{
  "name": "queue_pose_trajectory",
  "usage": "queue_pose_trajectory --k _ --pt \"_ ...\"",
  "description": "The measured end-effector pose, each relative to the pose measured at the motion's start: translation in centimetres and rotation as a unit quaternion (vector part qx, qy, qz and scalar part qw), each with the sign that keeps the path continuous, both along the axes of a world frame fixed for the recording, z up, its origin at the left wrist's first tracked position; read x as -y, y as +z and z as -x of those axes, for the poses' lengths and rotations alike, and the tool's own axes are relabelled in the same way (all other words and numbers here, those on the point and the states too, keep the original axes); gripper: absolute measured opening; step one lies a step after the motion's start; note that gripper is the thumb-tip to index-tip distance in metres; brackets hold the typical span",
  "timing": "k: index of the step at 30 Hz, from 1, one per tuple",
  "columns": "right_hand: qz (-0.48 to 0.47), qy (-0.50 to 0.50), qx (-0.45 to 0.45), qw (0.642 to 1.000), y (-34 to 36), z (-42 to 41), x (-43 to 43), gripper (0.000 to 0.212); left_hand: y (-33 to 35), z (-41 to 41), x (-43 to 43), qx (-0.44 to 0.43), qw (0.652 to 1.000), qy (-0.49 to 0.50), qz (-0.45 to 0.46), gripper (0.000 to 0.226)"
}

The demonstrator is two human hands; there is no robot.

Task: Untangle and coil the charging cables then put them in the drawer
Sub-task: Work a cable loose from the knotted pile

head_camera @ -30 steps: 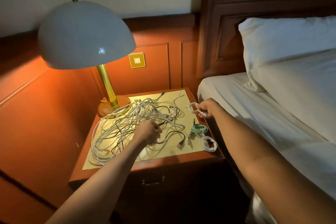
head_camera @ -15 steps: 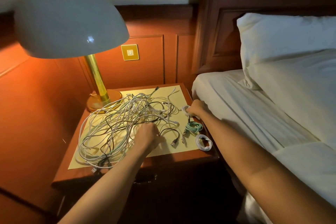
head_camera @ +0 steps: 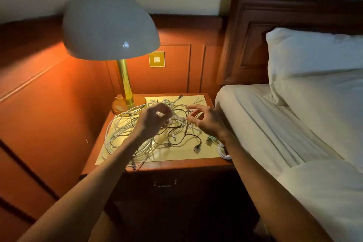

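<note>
A tangle of white and black charging cables [head_camera: 135, 133] lies on the yellow mat [head_camera: 176, 155] on the nightstand. My left hand [head_camera: 154, 121] hovers over the middle of the tangle, its curled fingers pinching a white cable end. My right hand [head_camera: 206, 121] is just to its right above the cables, fingers spread and loosely bent, with nothing plainly in it; motion blurs it. A coiled white cable [head_camera: 223, 151] and a coiled green cable [head_camera: 211, 139] lie at the mat's right edge, partly hidden by my right wrist. The drawer front [head_camera: 165, 183] below is closed.
A brass lamp [head_camera: 125, 88] with a white dome shade stands at the nightstand's back left corner. The bed [head_camera: 284, 127] with a white pillow [head_camera: 314, 61] borders the nightstand on the right. Wood panelling closes off the left and back.
My right hand left the small white coil at the mat's right edge and moved left over the tangle. My left hand rose off the tangle with a white cable end.
</note>
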State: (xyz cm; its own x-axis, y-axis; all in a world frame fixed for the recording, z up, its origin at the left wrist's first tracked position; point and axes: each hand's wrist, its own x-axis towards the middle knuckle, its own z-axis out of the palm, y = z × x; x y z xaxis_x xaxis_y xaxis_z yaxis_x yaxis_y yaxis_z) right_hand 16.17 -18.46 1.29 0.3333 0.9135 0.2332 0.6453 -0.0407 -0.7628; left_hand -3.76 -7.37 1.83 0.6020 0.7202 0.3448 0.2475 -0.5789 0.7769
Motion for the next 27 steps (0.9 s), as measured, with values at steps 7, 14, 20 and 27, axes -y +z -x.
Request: queue_pose_trajectory --k 7,14,20,27 --pt "-0.003 0.09 -0.238 0.967 -0.2 8.2 -0.9 0.102 5.4 0.6 1.1 0.134 0.991 -0.007 0.008 0.018" --pt "-0.023 -0.001 -0.222 0.975 2.0 9.6 -3.0 0.011 6.2 1.2 3.1 0.175 0.984 -0.025 -0.029 0.017" --pt "-0.081 -0.003 -0.207 0.975 7.1 7.1 -2.8 0.02 -0.2 2.4 1.4 -0.116 0.986 0.029 -0.112 0.082" --pt "-0.172 0.064 -0.203 0.962 11.5 6.3 -1.0 0.032 -5.5 1.3 -0.2 -0.322 0.943 0.081 -0.017 0.074"
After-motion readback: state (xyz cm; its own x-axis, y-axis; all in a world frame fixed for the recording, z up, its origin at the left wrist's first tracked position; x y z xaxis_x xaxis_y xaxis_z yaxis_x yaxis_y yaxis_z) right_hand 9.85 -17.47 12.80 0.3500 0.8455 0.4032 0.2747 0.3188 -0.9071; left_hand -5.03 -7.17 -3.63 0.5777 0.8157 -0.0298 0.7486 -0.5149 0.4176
